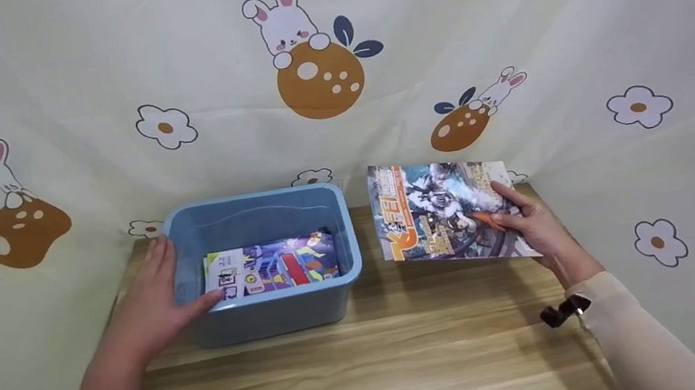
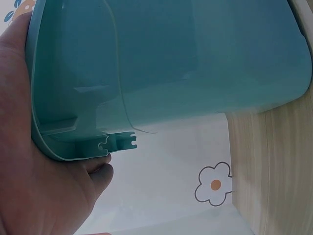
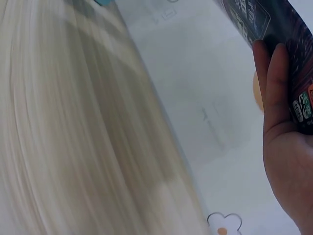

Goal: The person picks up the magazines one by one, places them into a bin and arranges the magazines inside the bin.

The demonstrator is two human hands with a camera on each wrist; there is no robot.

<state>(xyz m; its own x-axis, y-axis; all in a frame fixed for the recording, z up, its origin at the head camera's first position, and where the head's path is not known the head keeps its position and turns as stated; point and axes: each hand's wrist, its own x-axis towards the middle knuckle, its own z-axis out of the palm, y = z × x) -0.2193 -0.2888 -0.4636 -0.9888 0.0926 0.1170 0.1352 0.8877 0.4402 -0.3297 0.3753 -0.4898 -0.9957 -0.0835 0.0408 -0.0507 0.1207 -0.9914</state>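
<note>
A blue plastic storage bin (image 1: 273, 317) stands on the wooden table in the head view. Inside it lie a colourful purple booklet (image 1: 292, 262) and a pale-edged one partly beneath. My left hand (image 1: 141, 313) grips the bin's left front corner, thumb over the front rim; the left wrist view shows the hand (image 2: 46, 166) at the rim of the bin (image 2: 195, 58). To the bin's right, my right hand (image 1: 544, 233) holds a magazine (image 1: 443, 206) with an illustrated cover, thumb on the front. Its dark back cover (image 3: 274, 22) shows above the fingers in the right wrist view.
The wood-grain table (image 1: 372, 380) extends in front of the bin. A pale curtain (image 1: 201, 53) printed with rabbits, oranges and flowers hangs behind and along both sides, close to both arms. Black clips (image 1: 564, 311) sit at the sleeve cuffs.
</note>
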